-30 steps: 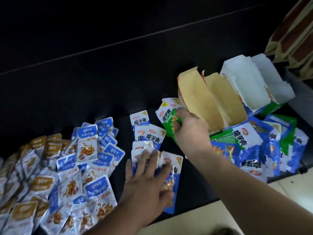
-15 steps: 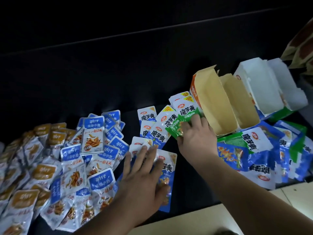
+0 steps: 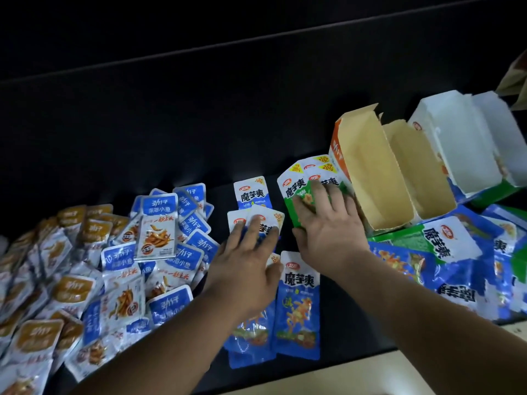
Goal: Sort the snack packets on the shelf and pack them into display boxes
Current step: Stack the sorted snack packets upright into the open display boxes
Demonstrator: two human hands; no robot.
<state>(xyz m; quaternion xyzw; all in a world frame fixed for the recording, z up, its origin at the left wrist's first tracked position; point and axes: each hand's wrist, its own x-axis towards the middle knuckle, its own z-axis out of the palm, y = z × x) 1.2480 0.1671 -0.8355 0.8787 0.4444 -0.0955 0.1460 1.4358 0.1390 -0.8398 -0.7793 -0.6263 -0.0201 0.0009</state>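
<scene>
Sensibly, both hands work flat on the black shelf [image 3: 339,332]: the left hand [image 3: 245,263] rests straight, spread fingers on the small blue-and-white foil snack packets [image 3: 251,195]. The right hand [image 3: 328,226] presses straight fingers onto the green-and-white foil packets [image 3: 293,191] just beside the open brown cardboard display box [image 3: 370,178]. To do this well, I would square the green stack against the box wall, gather one colour only, and slide the packets in upright, logos outward, with the blues pinned apart.
</scene>
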